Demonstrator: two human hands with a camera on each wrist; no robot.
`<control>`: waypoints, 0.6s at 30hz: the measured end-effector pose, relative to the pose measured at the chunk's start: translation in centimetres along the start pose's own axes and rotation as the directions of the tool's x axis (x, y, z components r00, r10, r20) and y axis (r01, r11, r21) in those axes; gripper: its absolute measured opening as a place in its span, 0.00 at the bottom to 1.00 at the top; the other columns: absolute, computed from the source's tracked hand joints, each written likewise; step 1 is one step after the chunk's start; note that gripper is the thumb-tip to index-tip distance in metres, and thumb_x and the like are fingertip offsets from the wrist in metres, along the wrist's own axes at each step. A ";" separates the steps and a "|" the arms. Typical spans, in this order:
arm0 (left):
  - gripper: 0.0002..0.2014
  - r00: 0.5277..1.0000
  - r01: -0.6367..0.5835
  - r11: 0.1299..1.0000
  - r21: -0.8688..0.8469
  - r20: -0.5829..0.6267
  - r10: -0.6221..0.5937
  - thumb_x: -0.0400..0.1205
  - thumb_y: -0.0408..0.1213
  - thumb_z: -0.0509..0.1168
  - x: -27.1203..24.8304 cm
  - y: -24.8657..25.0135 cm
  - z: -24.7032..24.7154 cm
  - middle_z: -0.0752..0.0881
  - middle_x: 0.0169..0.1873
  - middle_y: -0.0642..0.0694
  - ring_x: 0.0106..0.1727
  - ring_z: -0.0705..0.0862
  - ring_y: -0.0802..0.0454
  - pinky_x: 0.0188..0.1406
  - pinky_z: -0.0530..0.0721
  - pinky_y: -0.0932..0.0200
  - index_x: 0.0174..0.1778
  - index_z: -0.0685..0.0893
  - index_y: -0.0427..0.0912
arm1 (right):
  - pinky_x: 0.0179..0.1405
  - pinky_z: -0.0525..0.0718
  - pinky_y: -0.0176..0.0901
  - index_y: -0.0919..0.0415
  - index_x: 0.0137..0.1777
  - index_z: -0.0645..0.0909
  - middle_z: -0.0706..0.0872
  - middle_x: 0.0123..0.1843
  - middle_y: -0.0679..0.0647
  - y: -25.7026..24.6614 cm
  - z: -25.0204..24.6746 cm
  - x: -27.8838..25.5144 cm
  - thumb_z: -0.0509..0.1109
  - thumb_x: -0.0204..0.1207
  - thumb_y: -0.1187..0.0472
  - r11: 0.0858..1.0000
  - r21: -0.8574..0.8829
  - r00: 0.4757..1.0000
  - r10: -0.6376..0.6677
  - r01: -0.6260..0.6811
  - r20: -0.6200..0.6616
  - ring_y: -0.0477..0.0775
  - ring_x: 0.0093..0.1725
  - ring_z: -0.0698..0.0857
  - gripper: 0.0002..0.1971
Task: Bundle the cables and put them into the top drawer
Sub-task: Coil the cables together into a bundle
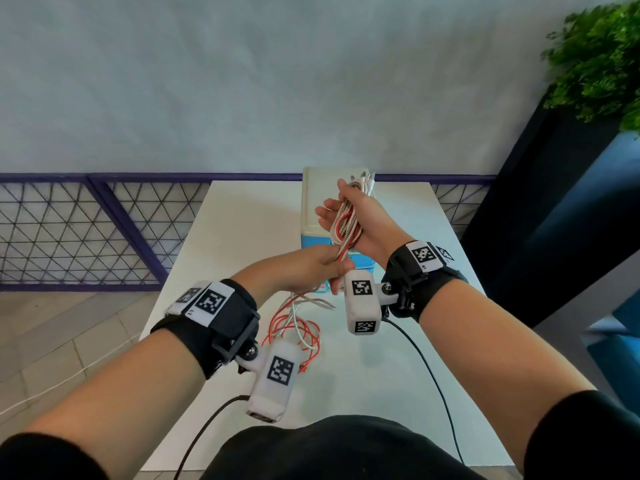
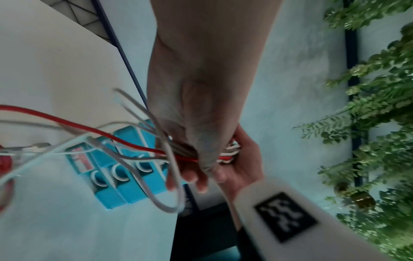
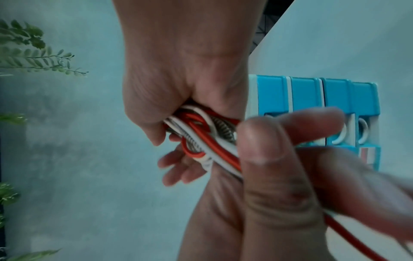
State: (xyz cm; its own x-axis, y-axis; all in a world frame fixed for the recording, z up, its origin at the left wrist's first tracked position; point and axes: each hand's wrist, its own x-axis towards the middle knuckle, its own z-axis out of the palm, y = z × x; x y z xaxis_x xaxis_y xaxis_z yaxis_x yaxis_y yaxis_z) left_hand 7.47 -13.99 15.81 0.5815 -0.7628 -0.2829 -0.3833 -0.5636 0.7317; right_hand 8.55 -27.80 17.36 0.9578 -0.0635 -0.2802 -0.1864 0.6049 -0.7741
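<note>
Several red and white cables are wound into a bundle (image 1: 346, 226) around my raised right hand (image 1: 334, 199), whose thumb pins the plug ends at the top. Just below it, my left hand (image 1: 334, 268) pinches the strands leaving the bundle. The remaining cable (image 1: 298, 323) hangs down in a loose tangle onto the white table (image 1: 242, 237). In the right wrist view the coil (image 3: 201, 130) lies across the right palm, with the left thumb (image 3: 261, 144) in front. The blue and white drawer unit (image 1: 317, 202) stands behind the hands, its drawers (image 3: 306, 95) closed.
A purple railing with wire mesh (image 1: 86, 230) runs behind the table. A dark planter (image 1: 536, 209) with a green plant (image 1: 599, 57) stands to the right. Black cords (image 1: 426, 375) from the wrist cameras trail over the near table.
</note>
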 end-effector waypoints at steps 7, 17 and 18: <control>0.12 0.997 -0.051 0.992 -0.112 -0.057 0.045 0.85 0.39 0.58 -0.3 -2.9 1.6 0.79 0.28 0.46 0.29 0.78 0.59 0.39 0.79 0.63 0.40 0.79 0.37 | 0.12 0.68 0.33 0.54 0.32 0.66 0.65 0.17 0.45 -2.1 1.0 -0.1 0.68 0.81 0.53 0.995 0.037 0.989 -0.083 0.089 -0.125 0.42 0.13 0.65 0.18; 0.10 0.969 0.043 0.992 0.122 -0.248 -0.011 0.81 0.47 0.64 -0.2 -6.8 1.2 0.86 0.28 0.53 0.24 0.75 0.59 0.32 0.74 0.61 0.33 0.82 0.52 | 0.15 0.69 0.35 0.55 0.36 0.67 0.64 0.18 0.46 -3.2 1.8 -0.7 0.69 0.80 0.57 0.986 -0.083 0.984 -0.150 0.142 -0.099 0.44 0.15 0.63 0.15; 0.10 0.967 0.045 0.992 0.120 -0.256 -0.013 0.80 0.47 0.64 -0.2 -7.0 1.0 0.88 0.30 0.52 0.26 0.77 0.57 0.33 0.75 0.61 0.34 0.83 0.52 | 0.15 0.70 0.35 0.55 0.36 0.67 0.63 0.18 0.46 -3.4 1.8 -0.8 0.69 0.80 0.57 0.985 -0.093 0.982 -0.157 0.148 -0.101 0.44 0.15 0.63 0.14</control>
State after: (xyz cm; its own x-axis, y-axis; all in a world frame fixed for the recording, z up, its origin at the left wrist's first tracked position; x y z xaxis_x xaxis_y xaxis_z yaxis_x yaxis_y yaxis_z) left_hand 9.31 -10.21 10.13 0.7508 -0.6488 -0.1244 -0.4401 -0.6317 0.6382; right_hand 8.84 -28.40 21.18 0.9483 -0.2374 -0.2108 -0.0622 0.5122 -0.8566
